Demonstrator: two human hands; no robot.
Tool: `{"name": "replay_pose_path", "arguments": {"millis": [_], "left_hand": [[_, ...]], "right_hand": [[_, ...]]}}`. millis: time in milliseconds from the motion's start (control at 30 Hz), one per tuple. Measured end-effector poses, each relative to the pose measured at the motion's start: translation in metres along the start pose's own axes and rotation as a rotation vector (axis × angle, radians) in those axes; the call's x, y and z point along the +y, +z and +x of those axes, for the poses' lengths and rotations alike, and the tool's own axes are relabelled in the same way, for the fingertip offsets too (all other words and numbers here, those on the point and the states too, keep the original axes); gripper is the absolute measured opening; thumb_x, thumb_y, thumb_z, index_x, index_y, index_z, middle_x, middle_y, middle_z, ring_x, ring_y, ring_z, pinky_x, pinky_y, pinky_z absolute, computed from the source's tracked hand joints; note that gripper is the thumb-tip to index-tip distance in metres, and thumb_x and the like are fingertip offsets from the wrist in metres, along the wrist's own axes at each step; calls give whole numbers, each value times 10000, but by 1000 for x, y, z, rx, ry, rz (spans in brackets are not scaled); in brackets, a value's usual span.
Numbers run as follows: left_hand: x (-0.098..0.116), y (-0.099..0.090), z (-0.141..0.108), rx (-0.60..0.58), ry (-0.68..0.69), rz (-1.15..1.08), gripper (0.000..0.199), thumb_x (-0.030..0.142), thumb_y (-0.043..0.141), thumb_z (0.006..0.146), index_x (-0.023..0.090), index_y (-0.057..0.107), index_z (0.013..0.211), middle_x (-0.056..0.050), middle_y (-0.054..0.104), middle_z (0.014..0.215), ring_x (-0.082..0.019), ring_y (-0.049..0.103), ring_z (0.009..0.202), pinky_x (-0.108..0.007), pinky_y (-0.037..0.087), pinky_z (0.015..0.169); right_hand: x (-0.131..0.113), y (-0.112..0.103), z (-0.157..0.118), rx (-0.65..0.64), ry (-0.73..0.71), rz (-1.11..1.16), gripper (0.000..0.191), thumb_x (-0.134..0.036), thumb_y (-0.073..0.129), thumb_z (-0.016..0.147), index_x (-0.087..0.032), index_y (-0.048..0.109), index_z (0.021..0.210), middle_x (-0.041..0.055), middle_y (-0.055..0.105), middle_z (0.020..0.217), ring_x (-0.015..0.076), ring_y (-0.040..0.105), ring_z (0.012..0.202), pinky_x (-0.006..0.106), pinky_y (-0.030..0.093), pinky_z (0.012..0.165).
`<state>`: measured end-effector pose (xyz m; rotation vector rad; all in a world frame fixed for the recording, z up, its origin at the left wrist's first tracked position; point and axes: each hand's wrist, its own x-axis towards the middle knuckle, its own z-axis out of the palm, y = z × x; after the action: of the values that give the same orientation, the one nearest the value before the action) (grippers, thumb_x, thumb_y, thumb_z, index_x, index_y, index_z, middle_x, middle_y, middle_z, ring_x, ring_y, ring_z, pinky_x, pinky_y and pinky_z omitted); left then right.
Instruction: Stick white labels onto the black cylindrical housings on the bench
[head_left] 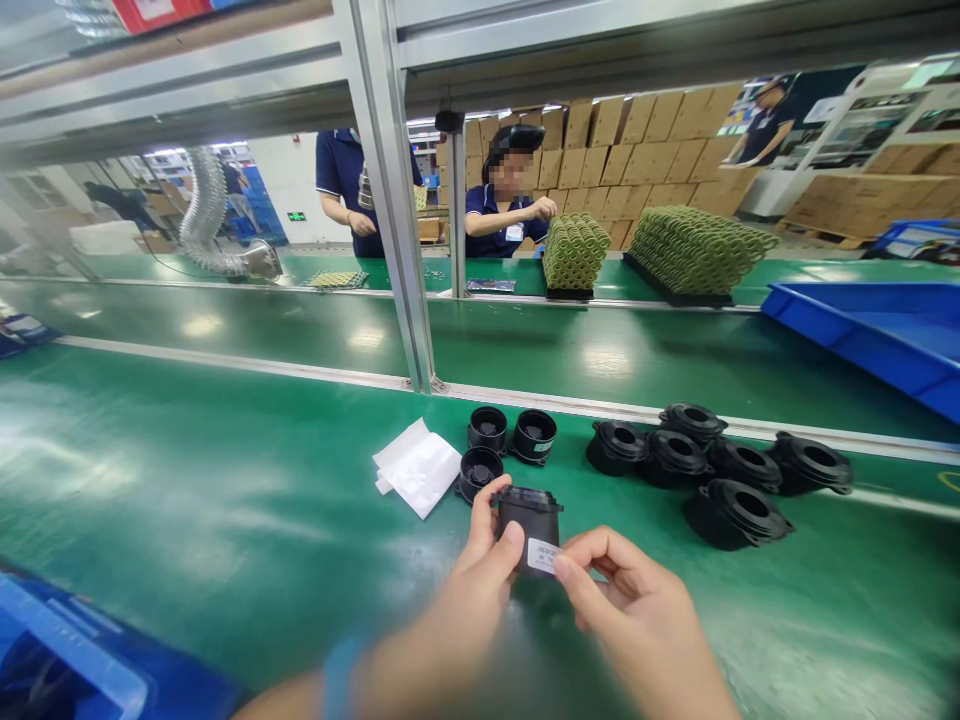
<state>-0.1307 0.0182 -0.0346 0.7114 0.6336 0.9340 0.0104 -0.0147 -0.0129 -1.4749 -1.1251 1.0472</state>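
Observation:
My left hand (487, 560) is wrapped round a black round housing (525, 515), its thumb on the side. A white printed label (541, 555) lies against the side of that housing. At the label's right edge, my right hand (622, 590) pinches with thumb and index finger. Just behind my left hand stand three black cups (535, 437), one of them with a small label. White backing paper (420, 468) lies to their left on the green table (285, 470).
Several black ringed housings (739, 513) stand at the right. Blue bins are at the lower left (75, 650) and far right (870, 335). A metal post (397, 200) rises behind the papers. Across the bench, a person (495, 215) touches stacked green-yellow parts (576, 250).

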Motion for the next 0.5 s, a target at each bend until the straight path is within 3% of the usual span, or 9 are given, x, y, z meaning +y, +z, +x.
{"name": "replay_pose_path", "arguments": {"millis": [233, 500], "left_hand": [[-2, -2, 2, 20, -14, 30, 681, 522, 605, 879, 292, 284, 1434, -77, 552, 1266, -222, 557, 1038, -343, 366, 928], [3, 7, 0, 4, 7, -96, 595, 429, 580, 918, 233, 283, 1395, -101, 578, 1217, -226, 570, 1101, -355, 376, 985]], "right_hand": [[2, 0, 0, 17, -18, 5, 318, -472, 662, 792, -193, 598, 655, -23, 502, 593, 127, 428, 524, 224, 359, 478], [-1, -1, -1, -7, 16, 18, 386, -561, 681, 776, -196, 608, 676, -28, 476, 562, 131, 434, 515, 229, 348, 486]]}}
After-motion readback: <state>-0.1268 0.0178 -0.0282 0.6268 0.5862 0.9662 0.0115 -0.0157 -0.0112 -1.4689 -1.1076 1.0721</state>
